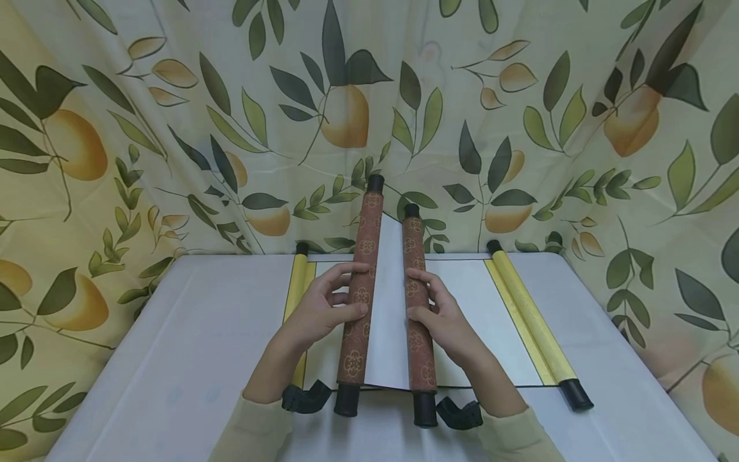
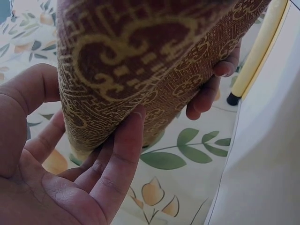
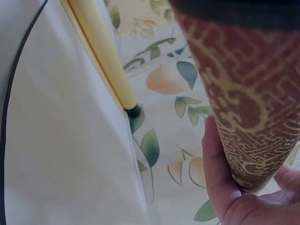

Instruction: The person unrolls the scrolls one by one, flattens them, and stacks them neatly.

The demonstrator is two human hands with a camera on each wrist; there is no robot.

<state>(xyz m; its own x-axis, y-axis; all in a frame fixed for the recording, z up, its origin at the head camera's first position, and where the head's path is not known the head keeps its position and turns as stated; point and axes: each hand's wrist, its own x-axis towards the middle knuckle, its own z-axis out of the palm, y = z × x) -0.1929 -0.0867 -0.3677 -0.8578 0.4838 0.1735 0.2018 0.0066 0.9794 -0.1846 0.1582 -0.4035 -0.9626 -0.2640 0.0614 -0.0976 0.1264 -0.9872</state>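
While my left hand (image 1: 319,309) grips the left red roll (image 1: 360,298) and my right hand (image 1: 447,316) grips the right red roll (image 1: 417,295), a white sheet (image 1: 388,308) spans between them over the table (image 1: 173,359). Since the left roll reaches farther at the far end, I'd judge it best to level the two, turn them evenly and pinch lightly, so nothing creases. Beyond my hands lie a left yellow rod (image 1: 297,282), partly hidden, and a right yellow rod (image 1: 538,314), well apart.
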